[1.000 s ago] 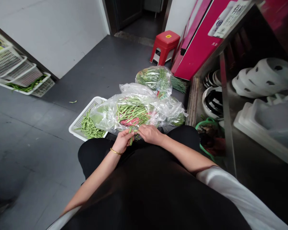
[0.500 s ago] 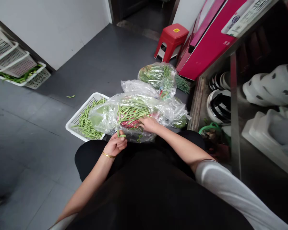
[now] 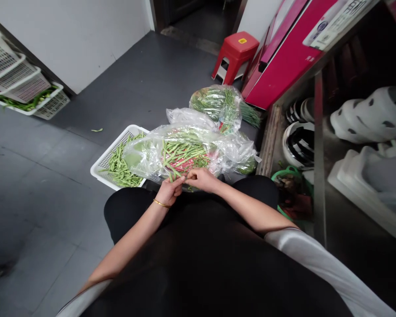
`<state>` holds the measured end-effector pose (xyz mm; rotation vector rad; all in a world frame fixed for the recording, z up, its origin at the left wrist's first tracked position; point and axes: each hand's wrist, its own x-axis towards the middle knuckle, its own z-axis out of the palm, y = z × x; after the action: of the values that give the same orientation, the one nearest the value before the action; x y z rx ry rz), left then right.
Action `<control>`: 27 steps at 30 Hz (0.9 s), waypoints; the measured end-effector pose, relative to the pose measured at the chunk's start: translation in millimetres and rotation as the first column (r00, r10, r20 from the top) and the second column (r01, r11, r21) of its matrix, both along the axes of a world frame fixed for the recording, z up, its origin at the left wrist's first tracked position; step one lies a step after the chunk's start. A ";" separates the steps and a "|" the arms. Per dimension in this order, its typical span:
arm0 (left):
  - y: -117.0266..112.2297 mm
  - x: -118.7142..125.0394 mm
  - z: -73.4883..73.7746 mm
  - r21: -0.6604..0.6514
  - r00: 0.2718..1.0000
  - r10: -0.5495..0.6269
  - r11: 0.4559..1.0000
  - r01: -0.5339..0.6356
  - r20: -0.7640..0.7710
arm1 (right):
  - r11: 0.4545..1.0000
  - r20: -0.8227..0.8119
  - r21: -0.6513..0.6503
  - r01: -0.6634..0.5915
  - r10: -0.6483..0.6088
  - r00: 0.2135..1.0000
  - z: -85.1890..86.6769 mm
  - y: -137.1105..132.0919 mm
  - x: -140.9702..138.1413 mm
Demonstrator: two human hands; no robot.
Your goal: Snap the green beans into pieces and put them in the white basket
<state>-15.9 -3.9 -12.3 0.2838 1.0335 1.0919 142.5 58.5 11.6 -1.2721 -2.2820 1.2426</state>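
From where I sat at the feed, I saw a few green beans [image 3: 174, 177] low in the middle of the head view, just above the wearer's lap. The left hand [image 3: 170, 191] had its thumb and fingers clamped on them, a gold bracelet [image 3: 161, 204] around its wrist. The right hand [image 3: 201, 179] met it, fingertips drawn together beside the left ones; I could not tell whether they pinched a bean.

Just beyond the hands, more long beans [image 3: 183, 151] lay heaped amid a crumpled clear plastic bag [image 3: 141, 152], with red showing beneath them. The bag partly covered a white basket [image 3: 103, 152] to the left, and shorter bean pieces [image 3: 123, 171] lay in that. Behind the first bag I had a second bag [image 3: 214, 103] full of greens.

Farther out, one stray pod [image 3: 97, 130] lay on the gray floor [image 3: 53, 185]. Stacked white baskets [image 3: 23, 81] stood by the wall at far left. A red stool [image 3: 240, 46] stood near the pink cabinet [image 3: 284, 66], and on my right a green-rimmed container [image 3: 277, 175] sat beside the shelving [image 3: 320, 176].
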 end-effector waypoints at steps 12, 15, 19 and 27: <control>-28.7 12.8 53.8 0.294 0.981 0.050 0.956 0.008 -0.187 | 0.971 -0.168 0.234 0.055 -0.015 0.986 62.3 -51.5 15.8; -33.4 14.8 58.5 0.356 0.977 0.080 0.935 -0.004 -0.200 | 0.983 -0.209 0.152 0.106 -0.073 0.975 67.6 -55.1 18.5; -38.0 15.8 62.6 0.399 0.978 0.082 0.917 0.002 -0.192 | 0.980 -0.252 0.124 0.154 -0.119 0.960 72.2 -57.1 21.5; -35.0 12.7 64.1 0.367 0.979 0.153 0.926 -0.094 -0.136 | 0.955 0.000 0.294 0.039 -0.040 0.999 81.2 -62.0 28.3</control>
<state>-3.2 -38.9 51.8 0.6174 1.0016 1.3922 170.8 -3.5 92.8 -1.2059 -2.3247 0.8455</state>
